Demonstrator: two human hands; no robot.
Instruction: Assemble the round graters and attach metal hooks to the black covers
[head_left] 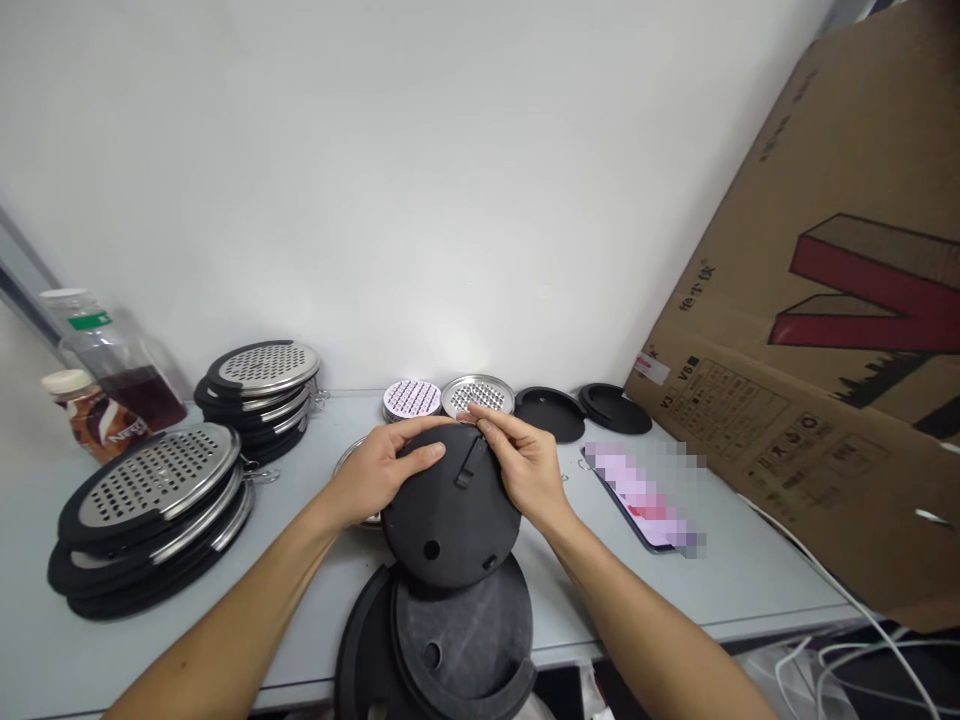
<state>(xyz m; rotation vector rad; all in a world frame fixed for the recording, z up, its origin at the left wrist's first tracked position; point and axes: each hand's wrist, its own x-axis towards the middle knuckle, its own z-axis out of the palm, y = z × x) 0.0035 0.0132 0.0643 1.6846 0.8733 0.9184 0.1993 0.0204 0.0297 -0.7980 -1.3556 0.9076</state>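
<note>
A round black plastic disc (450, 510) is held up at the middle, tilted towards me, with a small clip-like strip near its top edge and a hole low down. My left hand (382, 465) grips its upper left edge, thumb on the face and fingers behind. At the top edge, the thumb and fingers of my right hand (525, 460) are pinched together; a small shiny bit shows at their tips, too small to name. Below the disc lie more black round covers (480, 630) with raised rims. Behind it, a round metal plate is mostly hidden.
Stacks of round graters with black rims stand at left (157, 475) and back left (266, 370). By the wall are a lilac perforated disc (412, 398), a metal grater disc (487, 390) and black covers (551, 412). A phone (637, 500), bottles (124, 380) and a large carton (810, 400) flank them.
</note>
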